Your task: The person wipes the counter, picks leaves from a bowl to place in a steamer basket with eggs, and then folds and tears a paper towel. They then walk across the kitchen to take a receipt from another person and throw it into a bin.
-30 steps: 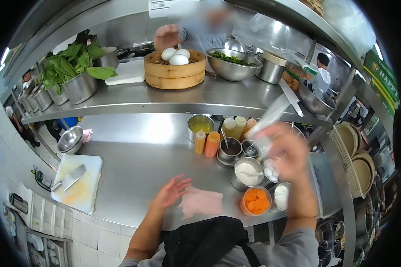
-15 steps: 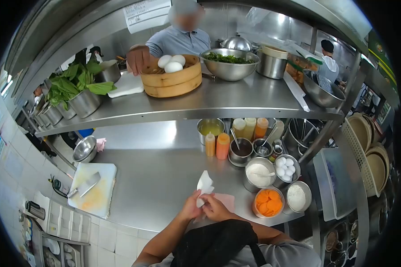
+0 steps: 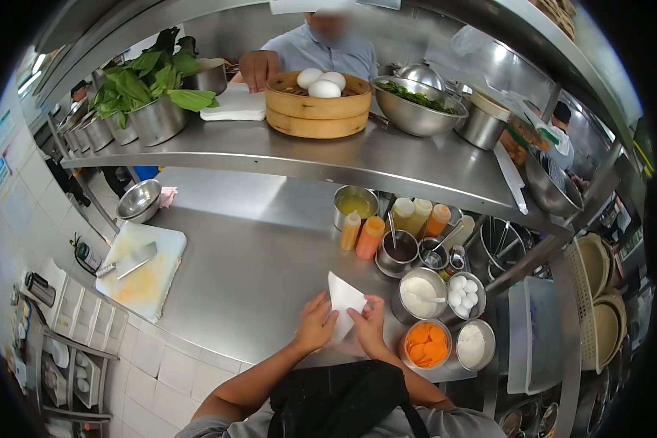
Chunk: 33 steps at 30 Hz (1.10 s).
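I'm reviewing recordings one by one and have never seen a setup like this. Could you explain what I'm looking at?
There is no machine: a person works with two bare hands, seen from a camera worn on their head, looking forward and down. The left hand and right hand together hold a white sheet, probably paper, above a steel counter. On the counter's left lies a cutting board with at least one knife; on the right are squeeze bottles, orange slices and white eggs. Beyond, another person's hand shows beside a bamboo steamer on a shelf.
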Each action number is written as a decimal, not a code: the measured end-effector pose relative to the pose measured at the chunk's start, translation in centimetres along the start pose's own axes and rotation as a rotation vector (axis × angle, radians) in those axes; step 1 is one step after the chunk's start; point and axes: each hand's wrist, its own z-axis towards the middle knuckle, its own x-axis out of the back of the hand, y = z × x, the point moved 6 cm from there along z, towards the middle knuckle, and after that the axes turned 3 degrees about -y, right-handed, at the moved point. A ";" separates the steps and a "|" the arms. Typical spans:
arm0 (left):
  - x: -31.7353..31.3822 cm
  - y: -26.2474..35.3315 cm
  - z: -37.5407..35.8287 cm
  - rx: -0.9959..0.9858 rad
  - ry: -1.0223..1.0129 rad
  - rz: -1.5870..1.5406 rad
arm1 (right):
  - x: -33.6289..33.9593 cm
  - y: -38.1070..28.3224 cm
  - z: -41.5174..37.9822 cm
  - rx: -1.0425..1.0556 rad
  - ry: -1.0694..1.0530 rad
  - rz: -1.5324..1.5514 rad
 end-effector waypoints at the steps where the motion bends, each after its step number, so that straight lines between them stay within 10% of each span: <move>1: 0.2 -0.3 -0.1 0.024 0.041 -0.017 | -0.6 -1.7 -0.2 0.172 -0.053 -0.102; 6: -2.2 -2.9 -1.2 0.441 -0.214 -0.505 | -3.7 -4.3 -2.1 0.344 -0.293 -0.255; 8: -4.3 -1.9 -1.5 0.721 -0.284 -1.559 | -5.2 -2.6 -2.4 0.029 -0.506 0.015; 10: -3.8 -1.3 -0.9 0.766 -0.176 -1.652 | -5.0 -2.1 -1.9 0.174 -0.425 -0.465; 12: -3.6 -0.6 -1.2 0.886 -0.258 -1.774 | -7.0 -3.7 -3.5 0.829 -0.410 -1.167; 16: -6.7 -5.4 -3.0 0.965 -0.156 -1.649 | -6.0 2.2 -3.6 0.481 -0.650 -1.480; 17: -6.6 -6.6 -3.7 1.001 -0.031 -1.471 | -6.8 1.5 -4.1 0.732 -0.576 -1.343; 33: -6.7 -10.9 -5.2 0.912 -0.013 -0.883 | -8.4 -1.4 -3.7 0.545 -0.893 -1.334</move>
